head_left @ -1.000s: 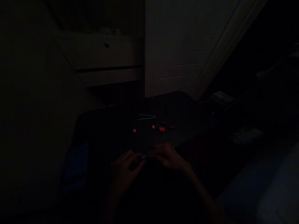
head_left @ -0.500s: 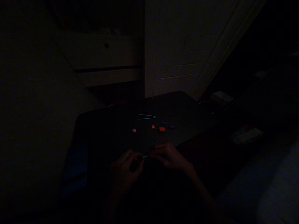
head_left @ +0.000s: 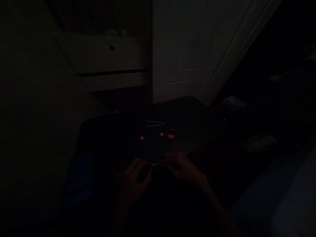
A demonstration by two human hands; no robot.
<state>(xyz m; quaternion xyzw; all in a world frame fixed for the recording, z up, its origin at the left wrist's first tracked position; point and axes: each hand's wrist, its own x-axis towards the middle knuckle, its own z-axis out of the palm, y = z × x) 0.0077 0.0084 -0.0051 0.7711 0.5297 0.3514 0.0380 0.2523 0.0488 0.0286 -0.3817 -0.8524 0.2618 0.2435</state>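
A: Left to right, with the larger red rectangular block [head_left: 171, 137] on the dark round-cornered table [head_left: 187, 112] as landmark: what comes before it?
B: A flat dark-blue rectangular shape [head_left: 78, 179], well left of the block and nearer the viewer; next the bare left hand [head_left: 133, 176], thumb and fingertips nearly together, pinching a small slim pale-blue piece [head_left: 155, 164]
A: Where is that piece?
B: Between the 2 hands, nearer than the block and slightly left; too dark to identify
A: And farther back?
B: A small orange-red lump [head_left: 141, 138] left of the block, a thin silvery V-shaped tool [head_left: 155, 125] behind-left, a tiny orange-red square piece [head_left: 162, 134] near its left side
A: Rightward?
B: 2 dark purplish oblong pieces [head_left: 181, 134], 1 behind the block, 1 right; the bare right hand [head_left: 181, 166], nearer, fingertips closed on the pale-blue piece's right end
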